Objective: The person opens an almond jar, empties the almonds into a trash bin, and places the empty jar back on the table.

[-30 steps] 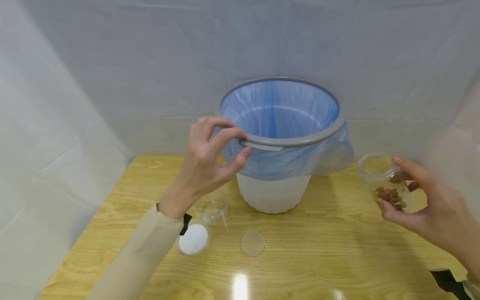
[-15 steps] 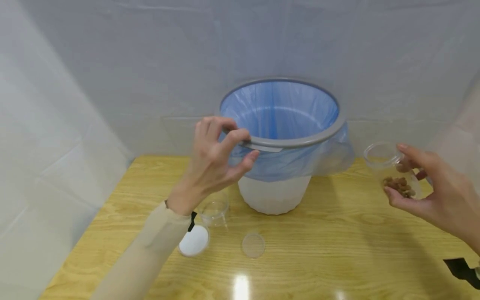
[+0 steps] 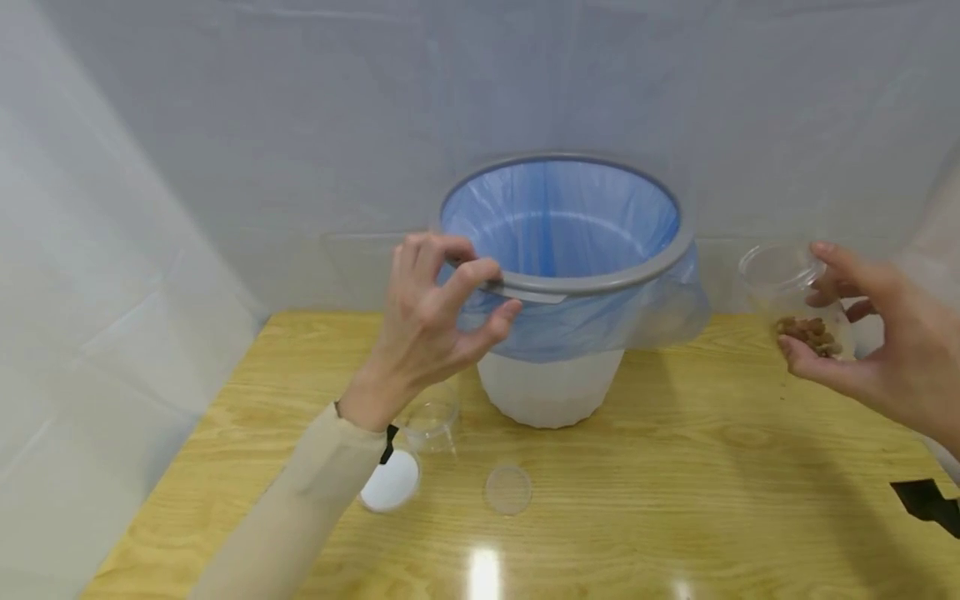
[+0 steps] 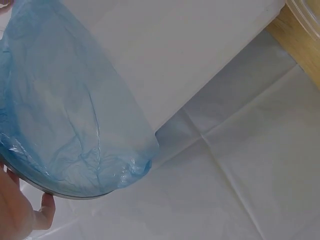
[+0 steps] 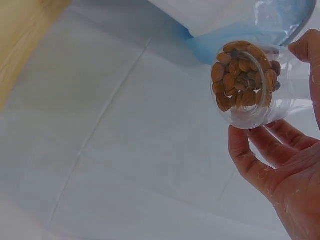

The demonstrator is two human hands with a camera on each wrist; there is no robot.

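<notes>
My left hand (image 3: 427, 312) grips the front left rim of a white trash can (image 3: 551, 387), fingertips over the grey ring (image 3: 600, 283) and thumb below it. A blue bag (image 3: 585, 321) lines the can and hangs down outside the ring. To the right, my right hand (image 3: 892, 333) holds a clear plastic jar (image 3: 780, 287) above the table, thumb and fingers on opposite sides. The jar is tilted, its mouth up and toward the can. Brown almonds (image 5: 242, 80) lie gathered at its bottom in the right wrist view.
Left of the can's base stands a second clear jar (image 3: 431, 417). A round white disc (image 3: 390, 481) lies in front of it, partly behind my left wrist. A clear round lid (image 3: 508, 489) rests on the wooden table (image 3: 637, 508). Pale sheeting (image 3: 300, 125) hangs behind and at the sides.
My right hand has risen and moved slightly right with the jar of almonds. The left hand has shifted a little right along the rim. The trash can has stayed in place.
</notes>
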